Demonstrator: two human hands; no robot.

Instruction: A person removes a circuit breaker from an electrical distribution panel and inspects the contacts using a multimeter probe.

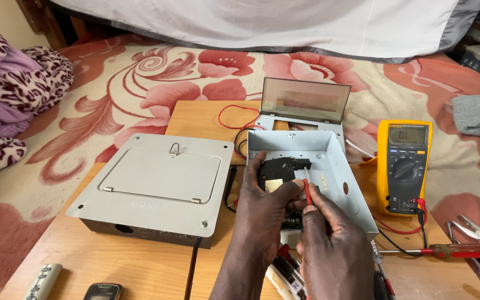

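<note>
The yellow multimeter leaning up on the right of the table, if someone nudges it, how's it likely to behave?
The yellow multimeter is propped at a tilt, so a push from the front could probably tip it backward. Its casing looks rigid and chunky, likely not slippery. The red and black leads plugged in at its base look floppy and might drag or snag.

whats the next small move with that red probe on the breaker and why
Probably ease the red probe tip a little further up into the terminal end of the black breaker. The right hand pinches the probe beside that end, the left hand steadies the breaker over the open grey box, and whether the tip touches metal cannot be told.
</note>
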